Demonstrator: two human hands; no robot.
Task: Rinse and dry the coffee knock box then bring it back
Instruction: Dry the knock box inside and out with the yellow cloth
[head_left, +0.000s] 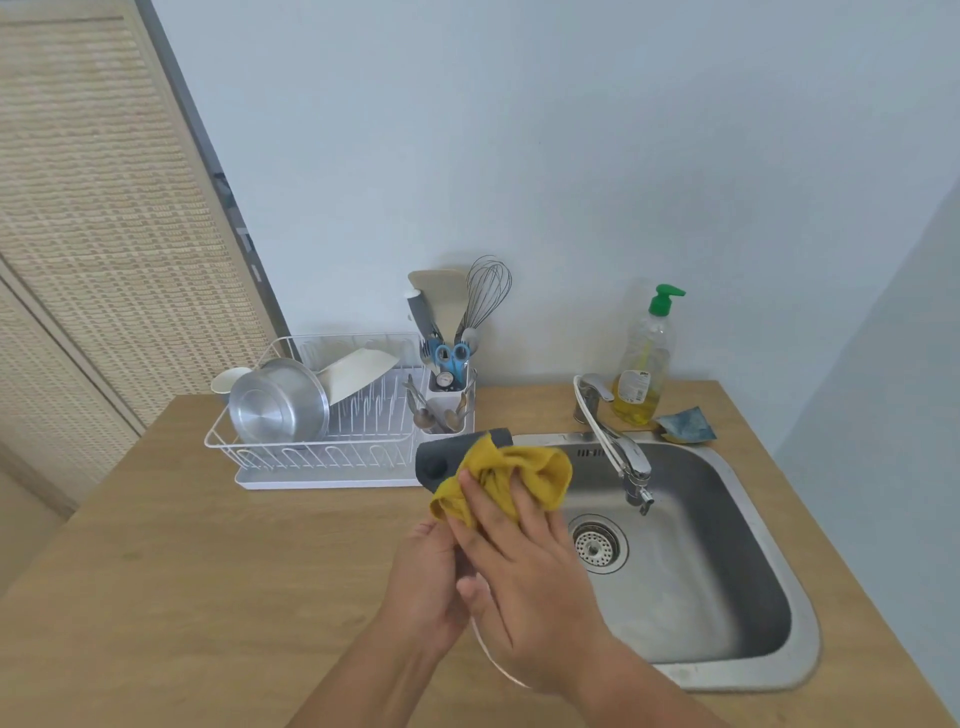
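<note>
There is one view only — a wide-angle camera on the person's head, so no second view shares the scene. It looks forward and down from above the wooden counter (208, 571), facing the pale wall (571, 156) behind it. The hands are near the lens, at the lower middle; the sink (800, 660) lies to the right, the dish rack (311, 452) further back on the left. A woven panel (93, 234) fills the left edge — its straight lines lean strongly from the wide lens.
</note>
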